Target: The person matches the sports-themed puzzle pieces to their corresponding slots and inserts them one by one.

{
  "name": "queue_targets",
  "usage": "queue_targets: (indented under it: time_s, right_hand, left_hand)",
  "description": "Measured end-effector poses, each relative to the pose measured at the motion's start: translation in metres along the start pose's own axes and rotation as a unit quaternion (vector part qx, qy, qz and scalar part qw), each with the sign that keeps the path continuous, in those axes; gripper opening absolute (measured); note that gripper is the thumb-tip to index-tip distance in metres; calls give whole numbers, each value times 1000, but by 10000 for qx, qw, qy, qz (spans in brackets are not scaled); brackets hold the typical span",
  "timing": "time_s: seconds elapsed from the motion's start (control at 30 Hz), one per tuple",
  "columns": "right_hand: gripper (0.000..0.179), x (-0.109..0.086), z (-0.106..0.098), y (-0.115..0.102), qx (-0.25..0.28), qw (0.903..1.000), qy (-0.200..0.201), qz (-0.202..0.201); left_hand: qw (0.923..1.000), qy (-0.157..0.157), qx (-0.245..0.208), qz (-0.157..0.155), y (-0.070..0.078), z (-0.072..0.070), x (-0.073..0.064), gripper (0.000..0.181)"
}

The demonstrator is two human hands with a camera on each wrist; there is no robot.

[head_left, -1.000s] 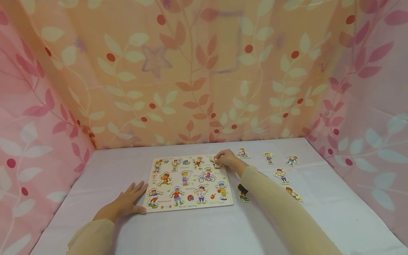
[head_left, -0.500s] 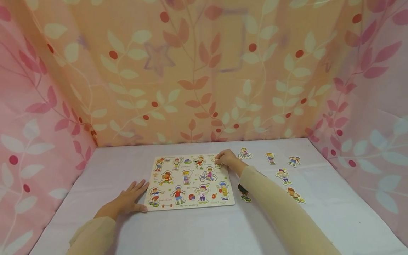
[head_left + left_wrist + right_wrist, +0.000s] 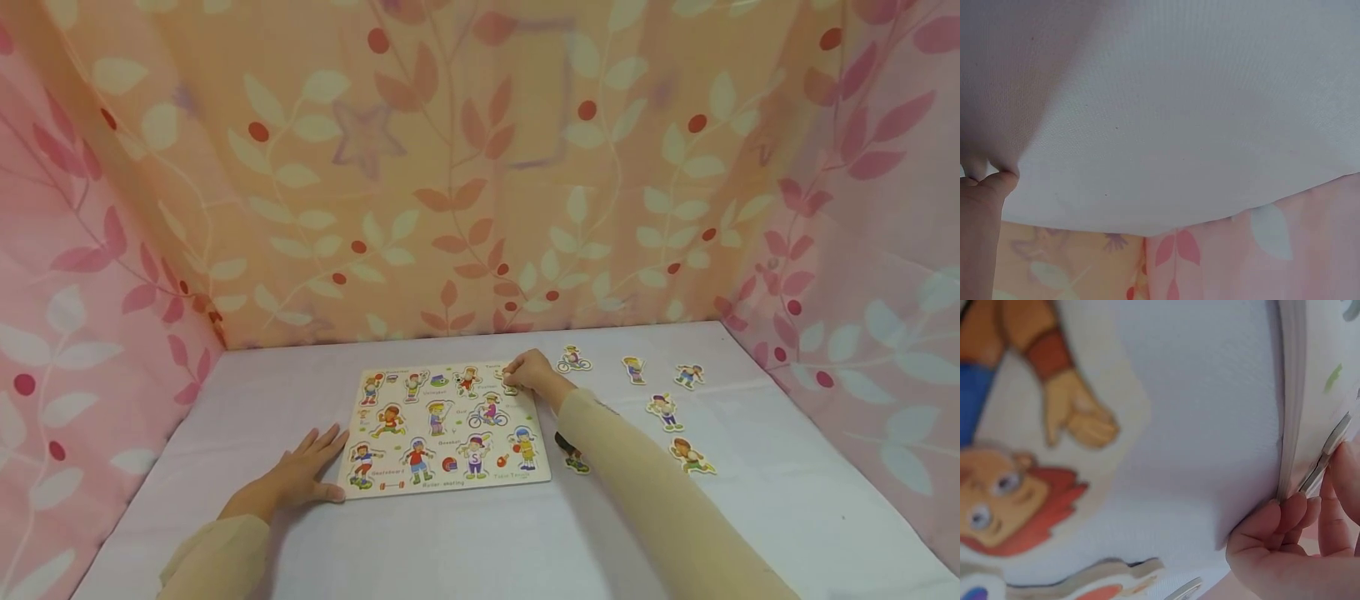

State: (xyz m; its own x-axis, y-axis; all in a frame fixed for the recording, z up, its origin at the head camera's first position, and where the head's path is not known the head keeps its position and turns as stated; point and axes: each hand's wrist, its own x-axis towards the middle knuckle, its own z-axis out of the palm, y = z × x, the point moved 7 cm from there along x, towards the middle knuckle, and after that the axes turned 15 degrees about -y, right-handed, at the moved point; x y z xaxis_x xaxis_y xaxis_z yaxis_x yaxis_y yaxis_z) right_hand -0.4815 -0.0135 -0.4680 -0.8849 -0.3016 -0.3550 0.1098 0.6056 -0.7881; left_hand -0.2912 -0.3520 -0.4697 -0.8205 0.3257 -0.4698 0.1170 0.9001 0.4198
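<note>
A flat wooden puzzle board (image 3: 393, 458), printed with children doing sports, lies on the cloth-covered table. My left hand (image 3: 303, 467) rests with spread fingers along its left edge, the thumb by the near left corner. At the far right corner of the board, my right hand (image 3: 534, 372) pinches a thin puzzle piece (image 3: 1325, 456) between thumb and fingers. In the right wrist view that piece is tilted on edge against the board; its picture is mostly hidden. The left wrist view catches part of the left hand (image 3: 985, 212) over the white cloth.
Right of the board lie loose pieces: a cyclist (image 3: 573, 359), a golfer (image 3: 633, 371), a blue-capped figure (image 3: 687, 376), a baseball player (image 3: 663, 412) and a runner (image 3: 688, 457). Another piece (image 3: 576, 463) is partly under the right sleeve (image 3: 637, 467). Floral curtains (image 3: 465, 167) enclose the table.
The right sleeve has shifted slightly left, baring more of the runner piece and covering more of the piece beside the board. Both hands keep their places; the head view sways a little.
</note>
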Motion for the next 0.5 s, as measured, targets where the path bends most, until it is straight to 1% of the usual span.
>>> queue_targets:
  time_s: [0.27,0.33,0.4,0.5]
  right_hand:
    - [9,-4,3,1,-23,10000,66,22]
    - [9,-4,2,1,-27,10000,68,34]
    - [11,-4,2,1,-44,10000,4,37]
    - [18,-6,-2,3,-24,9999,-162,-21]
  left_hand:
    - [10000,-14,-14,-77,1,-1,-1,105]
    - [10000,7,10,-51,2,-2,-1,104]
    - [10000,7,16,-29,2,-2,-1,104]
    - [10000,-21,21,-44,1,-1,0,103]
